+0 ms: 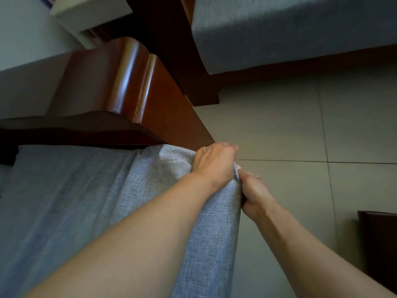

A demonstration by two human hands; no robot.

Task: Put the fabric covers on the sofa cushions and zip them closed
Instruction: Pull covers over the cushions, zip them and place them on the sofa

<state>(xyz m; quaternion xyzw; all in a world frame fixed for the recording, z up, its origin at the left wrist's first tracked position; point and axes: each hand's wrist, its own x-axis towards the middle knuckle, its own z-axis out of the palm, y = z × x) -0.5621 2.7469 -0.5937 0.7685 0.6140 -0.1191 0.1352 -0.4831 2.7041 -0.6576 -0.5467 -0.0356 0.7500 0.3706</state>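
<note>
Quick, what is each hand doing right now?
Left hand: fingers curled over the front corner of the blue-grey fabric cover, gripping it.
Right hand: gripping the same cover's front edge, just below the left hand.

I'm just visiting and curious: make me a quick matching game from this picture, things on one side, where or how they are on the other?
Things:
1. left hand
2. right hand
3. wooden armrest
4. floor tiles

States:
A. glossy reddish-brown
B. on top of the cushion's corner
C. pale, with dark joint lines
D. at the cushion's front edge, gripping fabric

Pairs: 1-B, 2-D, 3-A, 4-C
</note>
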